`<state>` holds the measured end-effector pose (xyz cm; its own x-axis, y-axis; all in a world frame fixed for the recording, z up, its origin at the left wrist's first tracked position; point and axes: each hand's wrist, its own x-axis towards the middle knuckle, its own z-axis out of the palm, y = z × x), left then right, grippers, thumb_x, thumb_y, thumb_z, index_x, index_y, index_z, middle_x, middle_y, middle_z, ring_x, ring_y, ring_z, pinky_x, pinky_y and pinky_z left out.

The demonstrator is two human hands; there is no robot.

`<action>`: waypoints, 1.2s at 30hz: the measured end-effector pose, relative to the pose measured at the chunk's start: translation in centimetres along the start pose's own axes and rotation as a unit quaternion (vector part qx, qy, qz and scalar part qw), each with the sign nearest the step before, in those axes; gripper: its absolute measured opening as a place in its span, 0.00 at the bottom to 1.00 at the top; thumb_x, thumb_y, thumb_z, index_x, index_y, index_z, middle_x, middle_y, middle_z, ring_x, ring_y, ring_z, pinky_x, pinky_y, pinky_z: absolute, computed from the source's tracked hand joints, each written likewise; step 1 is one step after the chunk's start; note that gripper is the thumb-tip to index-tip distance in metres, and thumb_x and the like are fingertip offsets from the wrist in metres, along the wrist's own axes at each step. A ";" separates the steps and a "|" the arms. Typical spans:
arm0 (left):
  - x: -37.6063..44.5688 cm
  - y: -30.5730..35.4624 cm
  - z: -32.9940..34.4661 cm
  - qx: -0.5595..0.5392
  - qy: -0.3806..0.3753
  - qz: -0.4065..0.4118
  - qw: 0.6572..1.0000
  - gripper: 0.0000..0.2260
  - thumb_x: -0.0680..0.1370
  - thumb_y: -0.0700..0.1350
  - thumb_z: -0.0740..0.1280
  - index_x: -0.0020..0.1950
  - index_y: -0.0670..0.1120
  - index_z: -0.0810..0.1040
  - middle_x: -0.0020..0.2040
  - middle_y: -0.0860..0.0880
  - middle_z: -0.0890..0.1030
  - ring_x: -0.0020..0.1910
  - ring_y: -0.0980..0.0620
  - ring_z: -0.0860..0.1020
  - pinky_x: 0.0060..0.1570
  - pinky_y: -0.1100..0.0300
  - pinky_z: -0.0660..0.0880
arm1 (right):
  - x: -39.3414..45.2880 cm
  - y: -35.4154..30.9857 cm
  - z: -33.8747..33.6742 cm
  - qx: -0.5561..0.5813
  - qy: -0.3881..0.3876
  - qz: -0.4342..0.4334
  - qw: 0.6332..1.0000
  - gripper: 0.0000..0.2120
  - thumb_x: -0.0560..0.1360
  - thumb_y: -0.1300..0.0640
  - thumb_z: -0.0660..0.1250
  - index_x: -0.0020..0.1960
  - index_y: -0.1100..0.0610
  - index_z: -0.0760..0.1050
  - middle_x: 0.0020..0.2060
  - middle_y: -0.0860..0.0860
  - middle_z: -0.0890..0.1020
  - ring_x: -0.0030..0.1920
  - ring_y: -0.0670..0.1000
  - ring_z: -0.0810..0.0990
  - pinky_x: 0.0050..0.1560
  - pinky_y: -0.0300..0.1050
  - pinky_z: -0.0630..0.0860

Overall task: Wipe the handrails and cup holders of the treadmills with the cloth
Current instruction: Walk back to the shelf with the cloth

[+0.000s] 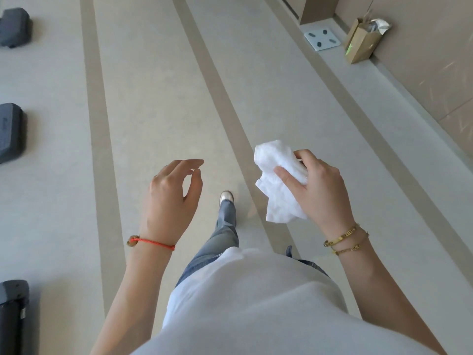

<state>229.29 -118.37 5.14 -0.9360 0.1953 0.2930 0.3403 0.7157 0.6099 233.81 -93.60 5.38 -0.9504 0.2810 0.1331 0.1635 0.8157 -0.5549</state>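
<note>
- Right hand (317, 185): grip closed round a crumpled white cloth (279, 183); thumb pressed across the front of it, fingers curled behind. Cloth held in the air at waist height, loose end hanging below the palm.
- Left hand (171, 193): grip wide, fingers relaxed and slightly bent, holding nothing, touching nothing.
- Wrists: red cord bracelet (153, 242) on the left; two gold bracelets (345, 240) on the right.
- No readable writing or brand anywhere; a faint mark on one dark machine base (11, 131) at the left edge is too small to read.
- Floor (153, 98): pale grey with tan stripes running away.
- Far right by the wall: white bathroom scale (322, 38), brown paper bag (361, 43) just beside it.
</note>
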 end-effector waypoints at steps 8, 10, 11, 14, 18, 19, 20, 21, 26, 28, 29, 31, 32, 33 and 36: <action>17.0 -3.6 4.2 -0.005 0.010 0.022 1.000 0.09 0.78 0.34 0.66 0.55 0.41 0.83 0.50 0.47 0.84 0.35 0.56 0.77 0.43 0.70 0.69 | 16.6 0.2 3.0 -0.001 0.002 0.018 1.000 0.23 0.73 0.36 0.60 0.52 0.55 0.74 0.39 0.52 0.80 0.40 0.55 0.78 0.39 0.53 0.76; 21.7 -4.3 5.0 -0.003 0.007 0.029 1.000 0.09 0.79 0.35 0.65 0.55 0.42 0.83 0.50 0.47 0.84 0.38 0.52 0.79 0.44 0.66 0.72 | 21.3 -0.2 3.5 0.002 0.009 0.017 1.000 0.23 0.73 0.35 0.60 0.52 0.55 0.73 0.38 0.52 0.80 0.40 0.55 0.78 0.39 0.53 0.76; 24.0 -4.7 5.4 -0.003 0.005 0.031 1.000 0.09 0.79 0.35 0.65 0.55 0.42 0.83 0.50 0.47 0.84 0.42 0.50 0.81 0.45 0.64 0.73 | 23.7 -0.4 3.7 0.002 0.013 0.015 1.000 0.23 0.73 0.36 0.60 0.52 0.55 0.74 0.38 0.52 0.80 0.40 0.55 0.78 0.38 0.53 0.76; 30.3 -5.6 6.5 -0.002 -0.003 0.039 0.999 0.09 0.79 0.37 0.65 0.56 0.43 0.83 0.50 0.49 0.84 0.35 0.60 0.76 0.42 0.69 0.69 | 29.8 -0.9 4.3 0.005 0.029 0.021 0.999 0.22 0.73 0.36 0.61 0.52 0.55 0.74 0.38 0.51 0.80 0.39 0.54 0.78 0.38 0.53 0.77; 37.4 -7.1 8.2 -0.006 -0.021 0.047 0.999 0.09 0.79 0.37 0.65 0.56 0.44 0.83 0.50 0.49 0.84 0.42 0.54 0.81 0.45 0.62 0.75 | 36.3 -0.9 5.1 0.006 0.040 0.035 0.999 0.21 0.74 0.37 0.62 0.52 0.55 0.74 0.38 0.52 0.80 0.39 0.55 0.78 0.37 0.53 0.76; 39.0 -7.3 8.7 -0.008 -0.025 0.046 0.999 0.09 0.79 0.37 0.65 0.56 0.44 0.83 0.50 0.49 0.84 0.45 0.52 0.81 0.47 0.59 0.76 | 37.7 -0.7 5.3 0.004 0.040 0.040 0.998 0.21 0.74 0.37 0.62 0.52 0.56 0.74 0.38 0.52 0.80 0.39 0.55 0.78 0.37 0.53 0.76; 40.5 -7.6 9.2 -0.009 -0.029 0.044 0.999 0.09 0.79 0.37 0.65 0.56 0.44 0.83 0.51 0.50 0.84 0.46 0.51 0.81 0.48 0.58 0.77 | 39.1 -0.5 5.6 0.003 0.041 0.044 0.998 0.21 0.74 0.37 0.62 0.52 0.56 0.73 0.38 0.51 0.80 0.39 0.54 0.78 0.37 0.53 0.76; 42.1 -7.9 9.7 -0.010 -0.032 0.043 0.999 0.09 0.79 0.38 0.65 0.56 0.45 0.83 0.51 0.50 0.84 0.47 0.52 0.81 0.49 0.59 0.77 | 40.7 -0.3 5.9 0.001 0.042 0.047 0.998 0.21 0.74 0.37 0.62 0.52 0.56 0.74 0.38 0.51 0.80 0.38 0.54 0.78 0.37 0.53 0.76; 50.4 -9.8 13.5 -0.016 -0.041 0.053 0.998 0.09 0.80 0.37 0.65 0.56 0.44 0.83 0.50 0.50 0.84 0.47 0.51 0.82 0.48 0.54 0.79 | 49.3 1.5 7.6 -0.005 0.047 0.051 0.998 0.20 0.75 0.38 0.64 0.52 0.56 0.74 0.38 0.51 0.80 0.38 0.54 0.78 0.37 0.52 0.76; 54.2 -10.3 15.1 -0.018 -0.039 0.048 0.998 0.09 0.79 0.37 0.65 0.56 0.44 0.83 0.50 0.49 0.84 0.47 0.51 0.82 0.47 0.53 0.79 | 53.4 2.4 8.4 -0.005 0.042 0.049 0.998 0.21 0.75 0.38 0.63 0.52 0.55 0.74 0.38 0.51 0.80 0.38 0.54 0.78 0.37 0.52 0.76; 56.3 -10.5 15.9 -0.017 -0.036 0.046 0.998 0.09 0.79 0.37 0.65 0.56 0.44 0.83 0.50 0.49 0.84 0.47 0.51 0.82 0.47 0.53 0.79 | 55.6 2.8 8.7 -0.003 0.042 0.048 0.998 0.21 0.75 0.38 0.63 0.52 0.55 0.74 0.38 0.51 0.80 0.38 0.54 0.78 0.37 0.52 0.76; 60.5 -10.7 17.4 -0.018 -0.033 0.042 0.998 0.09 0.79 0.37 0.65 0.56 0.44 0.83 0.50 0.49 0.84 0.47 0.51 0.82 0.47 0.53 0.79 | 60.1 3.6 9.1 0.000 0.041 0.045 0.998 0.20 0.75 0.38 0.63 0.52 0.55 0.74 0.38 0.51 0.80 0.38 0.54 0.78 0.37 0.53 0.76; 62.7 -10.8 18.0 -0.020 -0.028 0.041 0.999 0.09 0.80 0.38 0.65 0.56 0.44 0.83 0.50 0.49 0.84 0.47 0.51 0.82 0.47 0.53 0.79 | 62.6 3.9 9.2 0.001 0.042 0.043 0.998 0.20 0.75 0.38 0.64 0.52 0.55 0.73 0.38 0.51 0.80 0.39 0.54 0.78 0.37 0.52 0.76; 65.0 -10.9 18.6 -0.021 -0.022 0.040 0.999 0.09 0.80 0.38 0.65 0.56 0.44 0.83 0.50 0.49 0.84 0.47 0.51 0.82 0.47 0.54 0.79 | 65.1 4.2 9.2 0.000 0.043 0.041 0.998 0.20 0.75 0.38 0.64 0.52 0.55 0.73 0.38 0.51 0.80 0.39 0.54 0.78 0.37 0.52 0.76; 71.8 -10.9 20.4 -0.025 -0.003 0.037 0.999 0.09 0.80 0.37 0.65 0.56 0.43 0.82 0.49 0.49 0.84 0.47 0.53 0.82 0.48 0.57 0.78 | 72.7 5.0 8.9 -0.001 0.049 0.027 0.998 0.21 0.74 0.37 0.63 0.52 0.54 0.73 0.37 0.50 0.80 0.39 0.54 0.78 0.37 0.53 0.76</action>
<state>156.52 -98.46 4.56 -0.9088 0.2498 0.3341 0.4118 0.6652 0.6228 163.15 -73.55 4.98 -0.9096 0.3733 0.1826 0.2151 0.7989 -0.5617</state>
